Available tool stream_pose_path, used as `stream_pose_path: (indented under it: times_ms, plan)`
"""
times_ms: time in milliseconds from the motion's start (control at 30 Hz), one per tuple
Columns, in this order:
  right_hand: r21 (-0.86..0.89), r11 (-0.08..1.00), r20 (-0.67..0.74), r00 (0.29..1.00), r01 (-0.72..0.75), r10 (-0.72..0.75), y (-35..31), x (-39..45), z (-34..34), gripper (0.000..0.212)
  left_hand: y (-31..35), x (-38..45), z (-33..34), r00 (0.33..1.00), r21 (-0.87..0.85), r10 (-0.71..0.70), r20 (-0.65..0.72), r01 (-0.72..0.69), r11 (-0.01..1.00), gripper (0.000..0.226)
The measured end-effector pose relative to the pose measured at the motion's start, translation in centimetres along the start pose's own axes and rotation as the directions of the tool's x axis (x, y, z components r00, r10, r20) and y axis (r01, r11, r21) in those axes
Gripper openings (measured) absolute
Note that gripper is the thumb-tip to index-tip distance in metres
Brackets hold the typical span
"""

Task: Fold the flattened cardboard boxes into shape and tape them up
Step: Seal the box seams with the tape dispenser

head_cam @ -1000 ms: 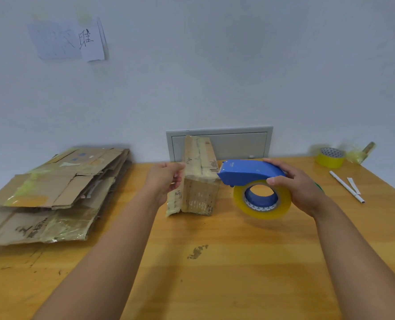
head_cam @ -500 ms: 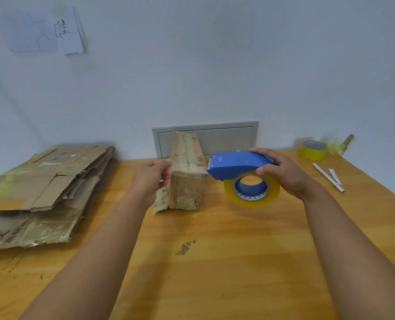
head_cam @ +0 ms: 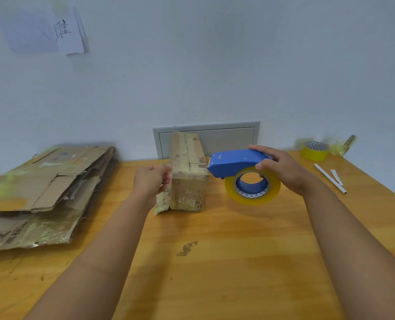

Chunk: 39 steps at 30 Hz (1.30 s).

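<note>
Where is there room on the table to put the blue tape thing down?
The widest bare wood lies between the two forearms, around the dark stain, nearer than the box. A smaller patch sits between the tape dispenser and the white pen. The left side is crowded by the flattened cardboard stack; the far right corner holds the yellow tape roll.

Pale, plain wall (head_cam: pixel 238 65) across the upper two thirds of the frame, evenly lit, with paper sheets (head_cam: pixel 53 31) stuck at upper left, one bearing a handwritten character. Low on the wall at centre, a grey framed panel (head_cam: pixel 229 137) just above the tabletop edge. Below, filling the lower half, a yellow-orange wooden table (head_cam: pixel 215 273) with a dark scuff mark (head_cam: pixel 187 248) near the middle.
</note>
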State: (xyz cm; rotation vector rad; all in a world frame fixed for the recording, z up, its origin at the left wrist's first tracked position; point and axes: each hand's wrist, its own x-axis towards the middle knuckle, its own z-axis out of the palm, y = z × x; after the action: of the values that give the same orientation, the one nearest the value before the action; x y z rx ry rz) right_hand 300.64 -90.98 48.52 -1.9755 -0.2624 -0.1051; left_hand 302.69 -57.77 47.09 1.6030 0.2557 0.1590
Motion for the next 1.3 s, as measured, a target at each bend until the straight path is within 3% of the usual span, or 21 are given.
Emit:
stream_pose_path:
  times_ms: [367, 600, 733, 800, 867, 933, 1000, 1100, 1233, 1300]
  plan:
    - [-0.019, 1.000, 0.044, 0.999, -0.011, 0.012, 0.3, -0.1, 2.9, 0.061, -2.2, 0.2, -1.6, 0.994, -0.012, -0.112, -0.006, 0.112, 0.994, 0.021]
    - [0.003, 0.999, 0.063, 0.997, -0.034, 0.033, 1.0, -0.2, 4.3, 0.054, -2.1, -0.4, -1.9, 0.939, -0.049, -0.293, 0.178, 0.306, 0.951, 0.022]
    - [0.003, 0.999, 0.057, 0.998, -0.042, 0.042, 1.3, -0.2, 4.4, 0.051, -1.7, -0.3, -2.5, 0.920, 0.166, -0.357, 0.160, 0.332, 0.929, 0.044]
    - [0.003, 0.999, 0.057, 0.997, -0.046, 0.046, 1.3, -0.2, 4.4, 0.051, -2.2, -0.2, -2.3, 0.952, 0.207, -0.296, 0.083, 0.274, 0.939, 0.049]
    - [-0.002, 0.999, 0.063, 0.997, -0.047, 0.047, 1.1, -0.1, 4.6, 0.051, -2.6, -0.1, -1.7, 0.994, 0.153, -0.112, -0.015, 0.113, 0.982, 0.032]
    - [-0.007, 0.999, 0.063, 0.997, -0.046, 0.047, 1.1, 0.0, 4.8, 0.050, -2.2, -0.3, -1.2, 0.994, 0.189, 0.073, -0.085, -0.056, 0.980, 0.014]
    - [-0.010, 0.999, 0.057, 0.997, -0.044, 0.044, 1.1, 0.0, 4.9, 0.050, -2.0, -0.6, -1.0, 0.974, 0.326, 0.213, -0.079, -0.176, 0.929, 0.022]
    - [-0.014, 0.999, 0.036, 0.998, -0.043, 0.043, 1.3, -0.1, 5.1, 0.051, -1.6, -1.1, -1.0, 0.958, 0.478, 0.284, -0.032, -0.235, 0.846, 0.026]
    - [-0.008, 0.999, 0.020, 0.999, -0.038, 0.038, 1.1, -0.2, 6.2, 0.054, -0.9, -1.0, -1.2, 0.953, 0.556, 0.301, 0.001, -0.251, 0.793, 0.028]
    - [0.003, 0.999, 0.026, 0.999, -0.034, 0.034, 0.8, -0.2, 7.1, 0.057, -0.8, -0.9, -1.2, 0.956, 0.699, 0.277, 0.095, -0.262, 0.666, 0.036]
